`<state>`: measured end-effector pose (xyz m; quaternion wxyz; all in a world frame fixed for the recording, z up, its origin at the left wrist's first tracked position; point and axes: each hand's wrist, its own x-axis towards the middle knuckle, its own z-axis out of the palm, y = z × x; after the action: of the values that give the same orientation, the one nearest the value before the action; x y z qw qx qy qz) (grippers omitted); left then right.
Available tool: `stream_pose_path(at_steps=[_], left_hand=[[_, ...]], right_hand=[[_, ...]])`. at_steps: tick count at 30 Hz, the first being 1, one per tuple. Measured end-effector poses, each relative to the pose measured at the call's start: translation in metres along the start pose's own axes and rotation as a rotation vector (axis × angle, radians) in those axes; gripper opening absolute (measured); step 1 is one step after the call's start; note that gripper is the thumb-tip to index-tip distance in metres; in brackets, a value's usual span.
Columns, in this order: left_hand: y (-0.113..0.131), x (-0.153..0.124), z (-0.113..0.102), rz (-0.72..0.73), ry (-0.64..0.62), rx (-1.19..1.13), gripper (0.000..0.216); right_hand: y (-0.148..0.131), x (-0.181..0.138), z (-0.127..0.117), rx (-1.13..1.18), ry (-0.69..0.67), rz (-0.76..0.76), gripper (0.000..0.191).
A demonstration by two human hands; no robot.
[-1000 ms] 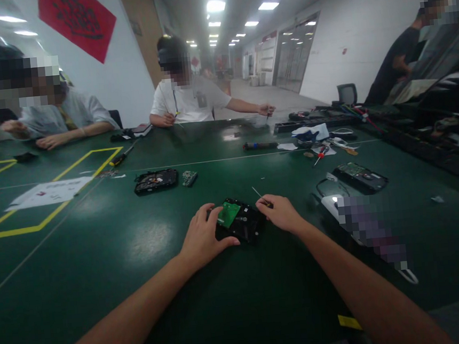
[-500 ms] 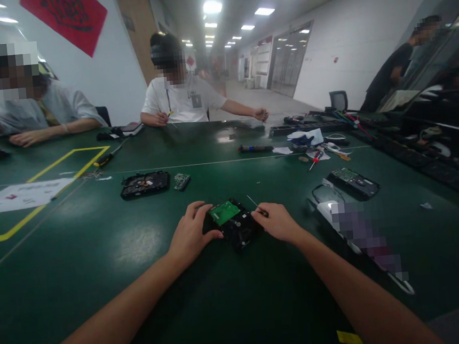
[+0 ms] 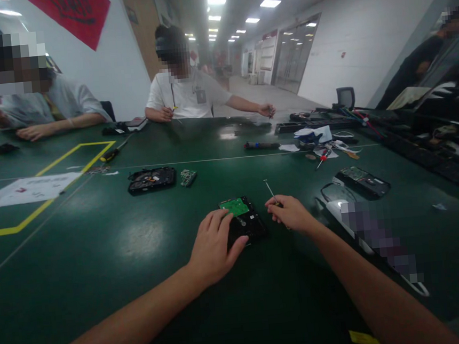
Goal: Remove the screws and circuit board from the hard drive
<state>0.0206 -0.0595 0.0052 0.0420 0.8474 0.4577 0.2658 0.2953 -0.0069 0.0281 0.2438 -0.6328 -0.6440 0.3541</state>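
A black hard drive with a green circuit board lies on the table in front of me. My left hand rests over its near-left part, fingers bent across the top and thumb along the near edge, holding it; that corner is hidden under the hand. Just right of the drive, my right hand is closed round the handle of a thin screwdriver. Its shaft points up and away, and the tip is clear of the drive.
An opened hard drive and a small circuit board lie to the far left. Another hard drive and a long, partly blurred item are on the right. Tools and scraps sit further back. Co-workers sit across the table.
My left hand has slid from the drive's left edge onto its near-left part, and the drive has turned slightly. The right hand has moved away from the drive, with the screwdriver tilted more upright.
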Motion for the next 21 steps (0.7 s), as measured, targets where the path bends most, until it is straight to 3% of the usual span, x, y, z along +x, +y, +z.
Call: stream_pose_path(at_steps=[4,7,11,15,21], left_hand=[[0.016,0.006,0.005,0.062,-0.050,0.035,0.085],[0.018,0.011,0.008,0.064,-0.071,0.044,0.094],[0.013,0.015,0.008,0.045,-0.102,0.055,0.086],[0.008,0.018,0.007,0.037,-0.130,0.054,0.080],[0.006,0.020,0.006,0.045,-0.135,0.049,0.079]], right_hand=[[-0.003,0.003,-0.004,0.027,0.009,-0.036,0.019],[-0.009,0.001,-0.006,-0.038,0.004,-0.100,0.025],[-0.009,0.004,-0.012,-0.198,0.036,-0.132,0.022],[-0.008,0.014,-0.012,-0.203,0.048,-0.120,0.020],[-0.025,0.048,0.011,-0.123,-0.030,-0.159,0.030]])
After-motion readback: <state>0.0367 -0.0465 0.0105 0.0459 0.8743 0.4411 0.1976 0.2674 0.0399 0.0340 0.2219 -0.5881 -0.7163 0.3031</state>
